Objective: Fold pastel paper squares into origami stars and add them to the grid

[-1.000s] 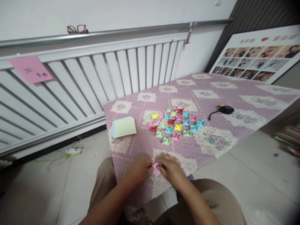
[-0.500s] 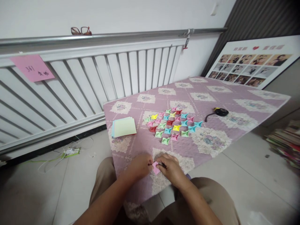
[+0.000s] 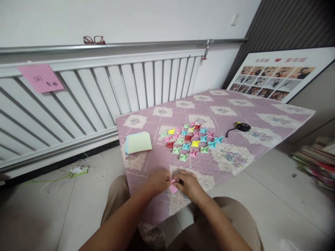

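Between my hands, over the near part of the cloth-covered table, is a small folded pink paper (image 3: 173, 188). My left hand (image 3: 161, 179) pinches its upper left edge with thumb and finger. On the other side, my right hand (image 3: 187, 182) grips the upper right edge, its fingers curled. The fingertips nearly meet at the top of the paper and cover part of the fold. Beyond them lie rows of folded paper pieces (image 3: 187, 138) in pink, green, blue, yellow and red. To their left rests a stack of paper sheets (image 3: 140, 142), pale green on top.
A black tape measure (image 3: 243, 127) with a strap lies on the patterned tablecloth (image 3: 154, 164). Behind the table stand a white radiator (image 3: 136, 83) and a pipe holding glasses (image 3: 94, 40). A photo board (image 3: 272, 76) leans at the right; a power strip (image 3: 80, 170) lies on the floor.
My fingertips have drawn closer together at the top of the pink paper, covering more of its upper edge. The view has shifted slightly.
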`<state>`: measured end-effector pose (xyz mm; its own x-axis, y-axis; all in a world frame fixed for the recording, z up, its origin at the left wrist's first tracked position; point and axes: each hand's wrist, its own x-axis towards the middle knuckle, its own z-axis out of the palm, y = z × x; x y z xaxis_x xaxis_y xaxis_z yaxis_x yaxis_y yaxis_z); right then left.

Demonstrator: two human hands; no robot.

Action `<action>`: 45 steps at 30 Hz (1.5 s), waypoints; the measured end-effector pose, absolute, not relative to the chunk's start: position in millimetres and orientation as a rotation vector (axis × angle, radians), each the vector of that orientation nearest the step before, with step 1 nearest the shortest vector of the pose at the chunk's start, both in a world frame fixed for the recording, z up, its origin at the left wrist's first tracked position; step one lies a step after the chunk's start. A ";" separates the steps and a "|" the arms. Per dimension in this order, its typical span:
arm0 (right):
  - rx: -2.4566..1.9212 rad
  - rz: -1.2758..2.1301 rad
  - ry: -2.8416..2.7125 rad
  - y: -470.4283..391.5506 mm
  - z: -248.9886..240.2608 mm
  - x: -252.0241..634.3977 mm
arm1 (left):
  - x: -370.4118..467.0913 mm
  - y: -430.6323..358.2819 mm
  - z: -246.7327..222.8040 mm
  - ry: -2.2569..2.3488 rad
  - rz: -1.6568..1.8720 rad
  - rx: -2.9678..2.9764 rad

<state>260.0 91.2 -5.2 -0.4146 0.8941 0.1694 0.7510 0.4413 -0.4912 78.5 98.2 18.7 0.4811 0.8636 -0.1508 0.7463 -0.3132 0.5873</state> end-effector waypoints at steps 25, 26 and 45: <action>-1.262 0.454 -2.422 89.3 -3.8 263.8 | 74.6 88.3 8.7 1.283 0.301 2.312; -1.262 0.453 -2.426 89.3 -3.9 263.5 | 74.6 88.1 8.2 1.283 0.299 2.315; -1.191 0.411 -2.523 93.1 0.6 263.5 | 75.5 83.2 5.1 1.304 0.250 2.397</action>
<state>263.5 93.1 0.6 -0.6012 0.7823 0.1629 0.6902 0.6111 -0.3877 75.5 83.2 5.1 0.5489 0.8353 -0.0325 0.7638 -0.4854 0.4254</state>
